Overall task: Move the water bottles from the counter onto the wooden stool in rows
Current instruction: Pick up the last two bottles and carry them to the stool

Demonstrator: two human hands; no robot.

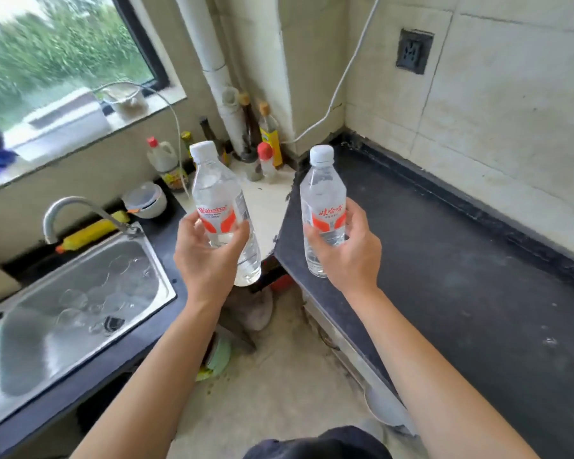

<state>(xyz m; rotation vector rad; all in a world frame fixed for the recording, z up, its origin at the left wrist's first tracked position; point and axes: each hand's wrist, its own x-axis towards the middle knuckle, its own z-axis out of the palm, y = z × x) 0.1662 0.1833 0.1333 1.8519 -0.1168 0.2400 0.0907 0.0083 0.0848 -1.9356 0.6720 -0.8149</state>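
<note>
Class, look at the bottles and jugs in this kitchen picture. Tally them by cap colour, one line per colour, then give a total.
White caps: 2, the left water bottle in the left hand and the right water bottle in the right hand
Red caps: 2, the jug and the small bottle
Brown caps: 2, the dark bottle and the yellow-labelled bottle
Total: 6

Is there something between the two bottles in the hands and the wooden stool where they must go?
This cannot be judged: no wooden stool is in view. The left hand holds one water bottle and the right hand another bottle, both lifted above the gap between the counters.
</note>
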